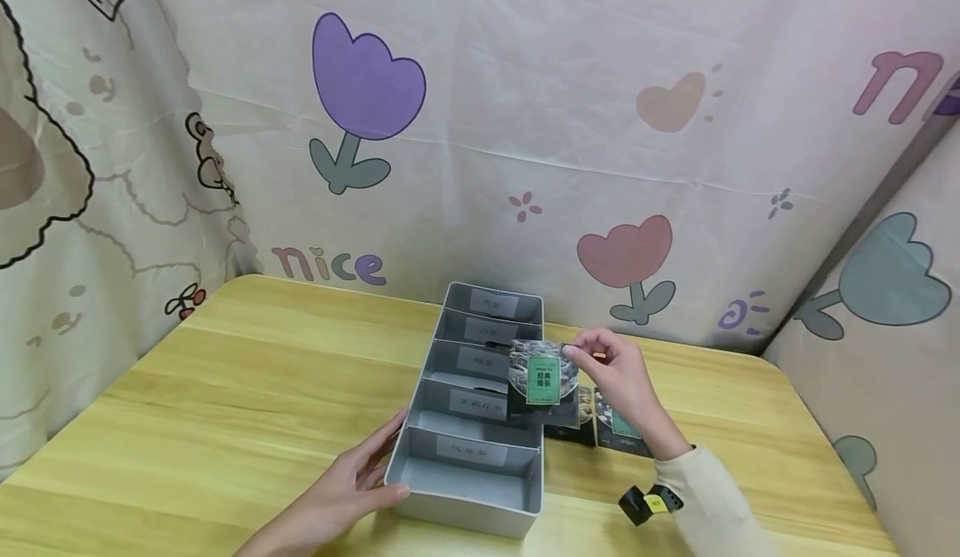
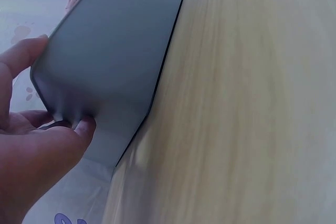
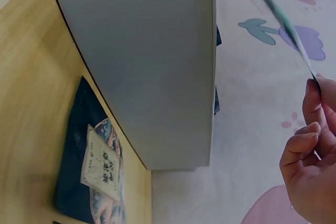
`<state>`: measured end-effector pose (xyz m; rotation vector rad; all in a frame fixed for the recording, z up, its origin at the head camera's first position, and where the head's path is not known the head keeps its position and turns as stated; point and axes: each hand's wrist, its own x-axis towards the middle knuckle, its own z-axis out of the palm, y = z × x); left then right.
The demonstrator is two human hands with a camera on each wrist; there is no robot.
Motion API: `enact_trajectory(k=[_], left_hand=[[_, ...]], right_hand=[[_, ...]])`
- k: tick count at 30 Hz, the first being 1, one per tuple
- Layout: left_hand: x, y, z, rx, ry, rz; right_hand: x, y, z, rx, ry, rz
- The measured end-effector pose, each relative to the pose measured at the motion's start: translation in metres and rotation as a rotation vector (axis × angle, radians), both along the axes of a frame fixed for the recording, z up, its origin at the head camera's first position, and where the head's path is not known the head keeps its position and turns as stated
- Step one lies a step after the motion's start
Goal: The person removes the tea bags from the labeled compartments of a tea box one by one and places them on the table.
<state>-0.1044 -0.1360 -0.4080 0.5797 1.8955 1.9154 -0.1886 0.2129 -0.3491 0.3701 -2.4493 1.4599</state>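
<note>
A long grey box (image 1: 465, 514) with several compartments in a row stands on the table, a paper label inside each. My left hand (image 1: 352, 478) holds its near left corner, thumb at the front rim and fingers against the side wall (image 2: 110, 40). Between thumb and fingertips my right hand (image 1: 618, 378) pinches the top right corner of a dark tea bag packet (image 1: 543, 378) with a green label. This packet overlaps the box's right rim in the head view; the right wrist view shows it edge-on, above the rim. Dark packet corners (image 3: 217, 100) poke out of the box.
More dark tea packets lie on the table right of the box, one with a green label (image 1: 622, 425) and one with a cream label (image 3: 102, 166). A black and yellow device (image 1: 651, 504) sits at my right wrist. A patterned cloth (image 1: 480, 165) hangs behind the wooden table (image 1: 300, 357).
</note>
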Motion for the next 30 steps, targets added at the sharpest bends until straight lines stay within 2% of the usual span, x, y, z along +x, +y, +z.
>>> enact_trajectory(k=[8, 13, 17, 24, 30], left_hand=[[-0.001, -0.001, -0.002, 0.008, 0.023, -0.009], [-0.001, -0.002, -0.002, 0.014, 0.009, -0.019], [0.0, 0.0, -0.001, 0.015, -0.004, -0.016], [0.0, 0.001, 0.0, 0.013, -0.032, -0.006], [0.0, 0.0, 0.001, 0.005, -0.046, 0.006]], right_hand=[[0.0, 0.007, -0.013, -0.083, -0.038, -0.071], [0.001, 0.009, -0.017, -0.086, -0.082, -0.137], [0.002, 0.017, -0.015, -0.08, -0.085, -0.158], [0.002, 0.057, -0.007, -0.046, -0.085, -0.295], [0.005, 0.094, -0.013, -0.018, -0.095, -0.362]])
